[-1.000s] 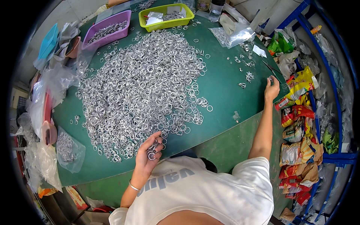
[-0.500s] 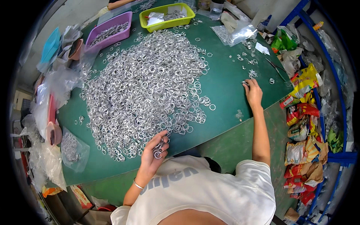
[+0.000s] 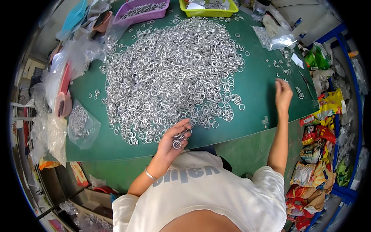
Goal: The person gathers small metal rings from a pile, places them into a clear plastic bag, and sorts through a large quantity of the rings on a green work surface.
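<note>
A wide heap of silver metal rings (image 3: 170,73) covers the middle of the green table (image 3: 247,120). At the heap's near edge my left hand (image 3: 174,141) is cupped, its fingers curled round several metal rings (image 3: 177,144). Over the table's right side my right hand (image 3: 284,94) has its fingers bent and drawn together; what they hold, if anything, is hidden. A few small metal pieces (image 3: 286,81) show just past its fingertips. Several loose rings (image 3: 299,92) lie to its right, beside a pair of slim tweezers-like tools (image 3: 307,85).
Purple (image 3: 148,14) and yellow-green (image 3: 210,12) trays of metal parts stand at the far edge. Clear plastic bags (image 3: 276,38) lie far right; another bag of rings (image 3: 81,125) lies at left. Colourful packets (image 3: 309,174) and a blue rack (image 3: 342,170) line the right side.
The whole view has shifted, so the table appears further right and higher. My right hand has lifted slightly off the table beside the small metal pieces. My left hand still holds its rings.
</note>
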The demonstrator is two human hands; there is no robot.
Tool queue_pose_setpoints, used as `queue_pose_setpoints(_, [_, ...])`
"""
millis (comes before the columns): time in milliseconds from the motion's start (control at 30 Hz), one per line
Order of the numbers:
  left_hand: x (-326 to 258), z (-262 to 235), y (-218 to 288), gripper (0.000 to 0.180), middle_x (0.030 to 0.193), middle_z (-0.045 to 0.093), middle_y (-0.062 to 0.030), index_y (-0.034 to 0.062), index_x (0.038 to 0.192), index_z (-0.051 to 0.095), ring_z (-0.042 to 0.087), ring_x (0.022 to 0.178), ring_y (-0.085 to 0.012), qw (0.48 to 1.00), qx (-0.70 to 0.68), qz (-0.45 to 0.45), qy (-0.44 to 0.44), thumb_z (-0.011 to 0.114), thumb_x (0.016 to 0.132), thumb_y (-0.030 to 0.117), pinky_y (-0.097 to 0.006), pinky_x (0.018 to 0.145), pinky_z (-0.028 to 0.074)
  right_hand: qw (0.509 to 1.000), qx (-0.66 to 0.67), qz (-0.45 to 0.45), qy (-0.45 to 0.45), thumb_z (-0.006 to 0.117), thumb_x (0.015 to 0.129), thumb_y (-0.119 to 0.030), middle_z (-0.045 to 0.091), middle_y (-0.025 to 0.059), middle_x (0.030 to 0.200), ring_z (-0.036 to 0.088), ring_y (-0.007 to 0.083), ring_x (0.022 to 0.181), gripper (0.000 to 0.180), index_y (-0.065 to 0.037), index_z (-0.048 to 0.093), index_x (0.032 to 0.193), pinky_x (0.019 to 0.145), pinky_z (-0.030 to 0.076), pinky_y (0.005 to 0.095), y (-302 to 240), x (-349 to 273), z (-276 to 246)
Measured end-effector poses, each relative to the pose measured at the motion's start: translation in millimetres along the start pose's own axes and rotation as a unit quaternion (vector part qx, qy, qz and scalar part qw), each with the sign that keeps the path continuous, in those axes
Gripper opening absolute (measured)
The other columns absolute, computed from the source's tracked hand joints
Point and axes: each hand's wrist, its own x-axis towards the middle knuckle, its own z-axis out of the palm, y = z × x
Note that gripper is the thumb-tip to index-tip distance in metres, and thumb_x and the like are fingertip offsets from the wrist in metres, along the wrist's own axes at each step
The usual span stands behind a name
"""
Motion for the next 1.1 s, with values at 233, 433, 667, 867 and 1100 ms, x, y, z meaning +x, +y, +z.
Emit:
queue_pose_setpoints(233, [-4.9, -7.2, 2.0, 0.037, 0.083, 0.051, -0.0030, -0.0022, 0.118, 0.048, 0.043, 0.063, -0.0080, 0.999, -0.018, -0.016, -0.045, 0.050, 0.092, 0.024, -0.016, 0.041, 0.031, 0.961, 0.117, -0.056, -0.243, 0.067, 0.073, -0.004, 0.061, 0.0077, 0.095, 0.061, 0.0275, 0.073, 0.020, -0.005, 0.065, 0.094, 0.064, 0.047, 0.0351, -156.8, -65.4, 11.4])
queue_pose_setpoints(433, [-6.8, -12.9, 10.0, 0.043, 0.109, 0.057, -0.0159, -0.0050, 0.119, 0.047, 0.059, 0.093, -0.0263, 0.990, -0.133, -0.015, -0.044, 0.044, 0.094, 0.029, -0.034, 0.076, 0.054, 0.967, 0.071, -0.082, -0.232, 0.065, 0.077, -0.006, 0.060, 0.0055, 0.096, 0.059, 0.0259, 0.060, 0.015, -0.007, 0.065, 0.092, 0.055, 0.046, 0.0352, -176.1, -83.4, 30.2])
queue_pose_setpoints(667, [-6.8, -38.0, 5.0, 0.025, 0.096, 0.053, -0.0110, -0.0014, 0.107, 0.053, 0.050, 0.072, -0.0129, 0.979, -0.150, -0.025, -0.136, 0.053, 0.088, 0.014, -0.019, 0.045, 0.043, 0.973, 0.031, -0.094, -0.210, 0.067, 0.077, -0.009, 0.059, 0.0061, 0.089, 0.059, 0.0267, 0.062, 0.015, -0.006, 0.065, 0.092, 0.056, 0.045, 0.0368, -206.4, -87.3, 48.8])
queue_pose_setpoints(867, [-21.2, -61.3, 15.5, 0.034, 0.091, 0.058, -0.0096, -0.0021, 0.111, 0.053, 0.054, 0.070, -0.0153, 0.984, -0.121, -0.019, -0.130, 0.043, 0.092, 0.024, -0.023, 0.053, 0.045, 0.918, 0.273, 0.007, -0.287, 0.062, 0.082, -0.006, 0.057, 0.0033, 0.073, 0.049, 0.0106, 0.057, 0.012, -0.001, 0.065, 0.092, 0.053, 0.038, 0.0246, -232.6, -103.0, 59.1])
queue_pose_setpoints(1100, [-32.3, -59.7, 10.8, 0.033, 0.105, 0.060, -0.0144, -0.0021, 0.113, 0.052, 0.059, 0.097, -0.0259, 0.965, -0.235, -0.054, -0.101, 0.042, 0.090, 0.019, -0.041, 0.088, 0.048, 0.821, 0.352, -0.133, -0.429, 0.056, 0.080, 0.002, 0.060, 0.0108, 0.085, 0.058, 0.0227, 0.071, 0.027, -0.002, 0.059, 0.107, 0.059, 0.043, 0.0285, -305.0, -155.5, 59.0])
